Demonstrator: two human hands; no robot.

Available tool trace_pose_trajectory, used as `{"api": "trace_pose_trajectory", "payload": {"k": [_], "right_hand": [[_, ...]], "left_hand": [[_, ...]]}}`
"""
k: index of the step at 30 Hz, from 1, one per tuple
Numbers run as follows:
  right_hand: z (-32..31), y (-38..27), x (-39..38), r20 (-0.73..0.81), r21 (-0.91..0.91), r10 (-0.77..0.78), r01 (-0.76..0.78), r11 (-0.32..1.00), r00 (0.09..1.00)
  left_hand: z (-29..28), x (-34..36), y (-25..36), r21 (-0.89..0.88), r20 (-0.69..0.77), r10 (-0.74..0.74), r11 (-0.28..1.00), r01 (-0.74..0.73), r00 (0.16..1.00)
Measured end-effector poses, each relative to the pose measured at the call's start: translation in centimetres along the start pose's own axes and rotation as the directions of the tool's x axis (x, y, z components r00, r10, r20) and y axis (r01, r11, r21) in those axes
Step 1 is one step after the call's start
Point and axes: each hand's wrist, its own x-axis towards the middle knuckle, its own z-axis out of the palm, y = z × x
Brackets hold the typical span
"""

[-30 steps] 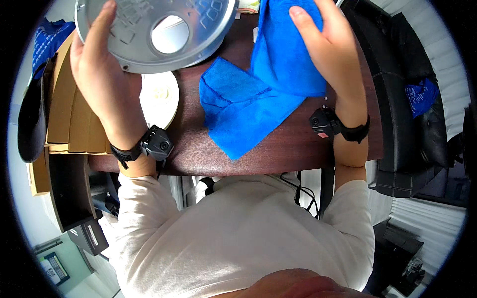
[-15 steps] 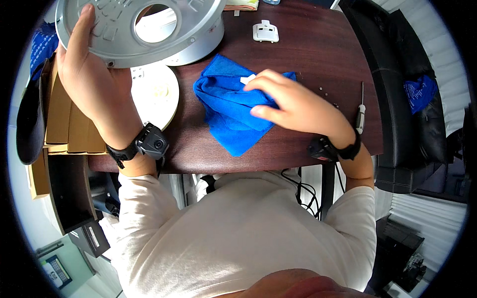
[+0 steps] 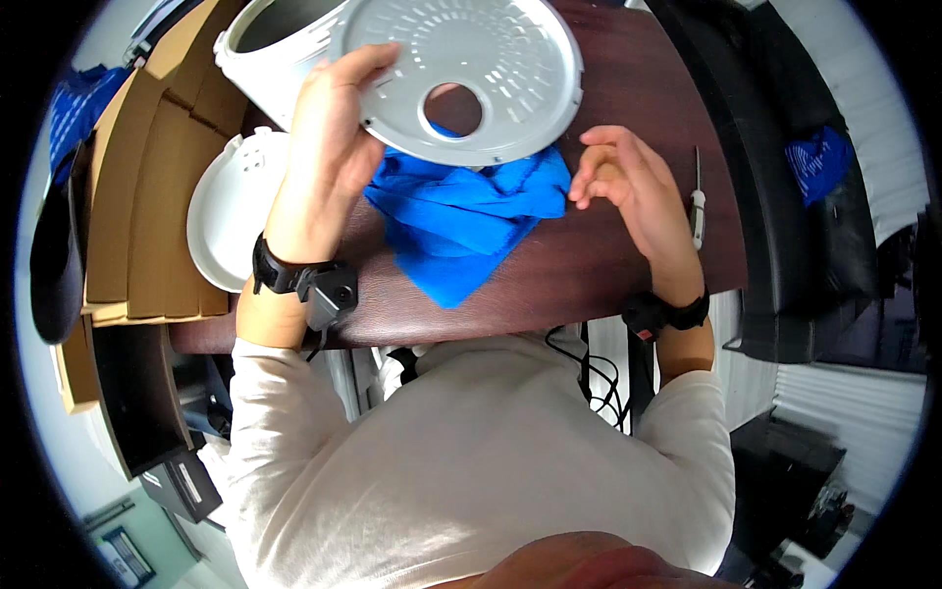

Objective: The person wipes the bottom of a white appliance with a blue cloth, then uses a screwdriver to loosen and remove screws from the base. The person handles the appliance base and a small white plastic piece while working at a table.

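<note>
My left hand (image 3: 334, 128) grips the left rim of a grey round metal plate (image 3: 520, 79), perforated with slots and one large hole, held over a crumpled blue cloth (image 3: 451, 245). My right hand (image 3: 618, 177) is open with loosely bent fingers beside the cloth, holding nothing. Behind the plate at the left stands a white hollow housing (image 3: 275, 74), partly out of view. A white round lid (image 3: 226, 226) lies left of my left hand. On the right side of the table is a screwdriver (image 3: 698, 216) with a pale handle.
Brown cardboard (image 3: 147, 226) is stacked at the table's left, beside a dark shelf unit (image 3: 132, 393). The dark wooden table (image 3: 648, 88) has a curved front edge. A black couch (image 3: 785, 275) with a blue bundle (image 3: 816, 162) on it stands at the right.
The plate has moved right over the cloth, with my left hand still gripping it. My right hand let go of the cloth, which dropped to the table, and now sits to its right.
</note>
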Motion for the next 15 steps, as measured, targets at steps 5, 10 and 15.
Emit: {"api": "trace_pose_trajectory", "payload": {"k": [5, 10, 15], "right_hand": [[-4.2, -1.5, -5.0, -0.246, -0.191, -0.04, -0.008, 0.982, 0.968], [-7.3, -2.3, -9.4, -0.463, -0.268, -0.029, -0.109, 0.957, 0.886], [-8.8, -1.5, -11.5, -0.534, -0.327, -0.033, -0.17, 0.93, 0.845]], "left_hand": [[0.0, 0.0, -1.0, 0.027, -0.011, -0.076, 0.997, 0.077, 0.997], [0.7, 0.3, -2.0, 0.037, -0.022, -0.099, 0.994, 0.1, 0.995], [2.3, 0.2, -3.5, 0.033, 0.042, -0.162, 0.986, 0.161, 0.986]]}}
